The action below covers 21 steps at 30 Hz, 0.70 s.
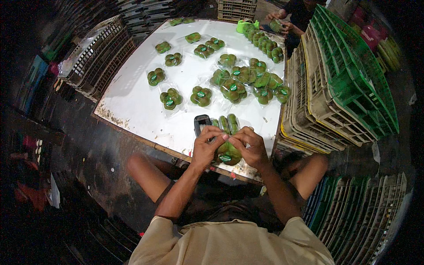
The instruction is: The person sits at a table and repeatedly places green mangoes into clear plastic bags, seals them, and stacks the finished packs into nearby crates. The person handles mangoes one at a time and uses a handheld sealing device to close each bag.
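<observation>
Near the table's front edge lies a clear plastic bag of green fruit (229, 154) with a green label. My left hand (209, 140) and my right hand (249, 144) meet above its far end, thumbs and fingertips pinched together on what looks like the bag's thin film. Just beyond my hands, several green fruits in clear wrap (228, 122) stand in a row. A black device (202, 123) lies left of them, partly hidden by my left hand. Farther back, several labelled packs of green fruit (200, 96) are spread over the white table (139, 99), some heaped at the right (234, 89).
Stacked plastic crates (324, 99) stand tight against the table's right side. More crates stand at the left (99, 56) and lower right (357, 205). At the back right, another person's hands (281, 25) hold a fruit beside a lime-green plastic item (243, 26).
</observation>
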Each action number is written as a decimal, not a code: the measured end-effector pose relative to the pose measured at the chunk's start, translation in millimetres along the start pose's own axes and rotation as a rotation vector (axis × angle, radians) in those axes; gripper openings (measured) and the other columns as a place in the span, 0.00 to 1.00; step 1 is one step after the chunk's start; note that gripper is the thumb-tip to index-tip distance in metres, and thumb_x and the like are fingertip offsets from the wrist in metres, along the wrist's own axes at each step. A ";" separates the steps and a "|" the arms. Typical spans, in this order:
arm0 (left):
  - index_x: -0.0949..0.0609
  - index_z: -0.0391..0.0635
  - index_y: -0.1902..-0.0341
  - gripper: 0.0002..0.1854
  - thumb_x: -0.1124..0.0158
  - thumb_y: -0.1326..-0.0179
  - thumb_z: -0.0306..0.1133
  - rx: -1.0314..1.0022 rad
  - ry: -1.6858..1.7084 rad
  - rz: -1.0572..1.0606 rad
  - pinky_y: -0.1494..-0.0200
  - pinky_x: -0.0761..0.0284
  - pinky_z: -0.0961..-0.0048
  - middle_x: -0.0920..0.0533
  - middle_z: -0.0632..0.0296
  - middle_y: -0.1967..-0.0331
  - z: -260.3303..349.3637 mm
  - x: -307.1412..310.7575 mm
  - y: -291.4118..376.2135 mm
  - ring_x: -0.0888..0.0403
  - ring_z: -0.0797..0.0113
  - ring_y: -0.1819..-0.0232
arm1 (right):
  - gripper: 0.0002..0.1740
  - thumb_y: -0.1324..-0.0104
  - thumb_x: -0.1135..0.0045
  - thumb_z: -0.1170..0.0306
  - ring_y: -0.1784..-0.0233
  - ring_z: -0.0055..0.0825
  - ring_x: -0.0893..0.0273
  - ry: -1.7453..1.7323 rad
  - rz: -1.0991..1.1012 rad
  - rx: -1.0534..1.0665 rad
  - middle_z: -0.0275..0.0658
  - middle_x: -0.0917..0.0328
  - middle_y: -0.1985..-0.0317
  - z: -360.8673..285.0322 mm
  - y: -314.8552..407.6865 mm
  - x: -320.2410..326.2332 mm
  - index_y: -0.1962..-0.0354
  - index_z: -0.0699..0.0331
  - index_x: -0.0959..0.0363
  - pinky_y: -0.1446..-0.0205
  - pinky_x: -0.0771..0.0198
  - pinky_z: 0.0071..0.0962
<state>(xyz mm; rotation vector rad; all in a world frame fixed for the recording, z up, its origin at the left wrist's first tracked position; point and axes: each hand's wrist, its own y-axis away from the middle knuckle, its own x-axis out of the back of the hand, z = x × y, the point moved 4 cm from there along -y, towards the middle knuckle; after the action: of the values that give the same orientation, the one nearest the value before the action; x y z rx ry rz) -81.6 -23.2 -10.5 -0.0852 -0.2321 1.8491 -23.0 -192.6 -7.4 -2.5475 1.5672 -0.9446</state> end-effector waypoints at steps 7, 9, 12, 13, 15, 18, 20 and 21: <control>0.17 0.41 0.64 0.11 0.30 0.37 0.36 0.497 0.180 -0.074 0.54 0.31 0.77 0.21 0.68 0.65 -24.8 3.1 2.2 0.26 0.77 0.64 | 0.16 0.34 0.35 0.65 0.77 0.22 0.30 0.019 0.020 -0.240 0.35 0.26 0.80 4.1 -0.8 -6.7 0.76 0.66 0.25 0.70 0.33 0.27; 0.20 0.39 0.65 0.09 0.34 0.36 0.32 0.345 0.111 0.077 0.53 0.31 0.74 0.23 0.64 0.63 -21.7 3.3 3.6 0.27 0.73 0.60 | 0.19 0.30 0.39 0.65 0.78 0.13 0.38 0.043 -0.041 -0.350 0.27 0.28 0.82 9.3 6.7 -27.8 0.79 0.65 0.28 0.70 0.37 0.19; 0.25 0.41 0.59 0.07 0.38 0.39 0.26 -0.020 -0.255 0.270 0.44 0.31 0.67 0.26 0.58 0.56 -7.3 7.0 8.0 0.27 0.64 0.48 | 0.16 0.28 0.43 0.61 0.57 0.23 0.27 -0.568 -0.050 -0.437 0.37 0.23 0.59 11.1 16.4 -57.7 0.52 0.65 0.29 0.51 0.31 0.25; 0.26 0.41 0.56 0.11 0.37 0.40 0.26 -0.095 -0.176 0.294 0.43 0.31 0.66 0.26 0.57 0.54 -4.9 7.3 8.9 0.27 0.63 0.47 | 0.22 0.28 0.42 0.59 0.51 0.28 0.25 -0.783 -0.051 -0.432 0.41 0.23 0.53 7.8 19.7 -66.3 0.45 0.65 0.31 0.45 0.29 0.29; 0.29 0.43 0.48 0.19 0.35 0.42 0.26 -0.183 -0.017 0.371 0.40 0.31 0.65 0.26 0.56 0.52 -2.3 13.7 8.5 0.26 0.61 0.46 | 0.36 0.33 0.36 0.65 0.39 0.30 0.32 -0.990 -0.139 -0.581 0.43 0.32 0.42 7.5 19.8 -80.2 0.35 0.67 0.45 0.36 0.34 0.31; 0.30 0.44 0.42 0.23 0.37 0.38 0.36 0.329 0.486 0.162 0.40 0.30 0.64 0.27 0.56 0.47 -23.2 10.3 3.5 0.27 0.61 0.44 | 0.39 0.37 0.30 0.67 0.41 0.31 0.31 -1.047 0.020 -0.541 0.44 0.32 0.43 9.6 9.5 -84.8 0.37 0.68 0.46 0.38 0.32 0.31; 0.31 0.45 0.37 0.27 0.38 0.35 0.43 0.666 0.826 0.009 0.40 0.30 0.63 0.27 0.56 0.44 -31.1 5.4 7.0 0.28 0.61 0.42 | 0.36 0.38 0.30 0.64 0.43 0.30 0.30 -0.873 0.103 -0.517 0.43 0.30 0.45 19.0 2.4 -87.4 0.40 0.68 0.41 0.39 0.32 0.31; 0.31 0.46 0.37 0.26 0.39 0.35 0.43 0.677 0.779 0.028 0.42 0.28 0.63 0.26 0.57 0.45 -32.1 11.2 6.8 0.27 0.61 0.44 | 0.35 0.38 0.29 0.63 0.44 0.29 0.30 -0.788 0.120 -0.470 0.43 0.30 0.46 24.0 0.3 -89.7 0.41 0.68 0.39 0.40 0.31 0.31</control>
<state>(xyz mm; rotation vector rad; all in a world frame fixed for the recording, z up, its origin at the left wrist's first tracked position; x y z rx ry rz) -85.5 -10.6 -42.6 -0.3231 0.9278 1.6980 -40.1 -127.0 -70.8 -2.5138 1.7358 0.4716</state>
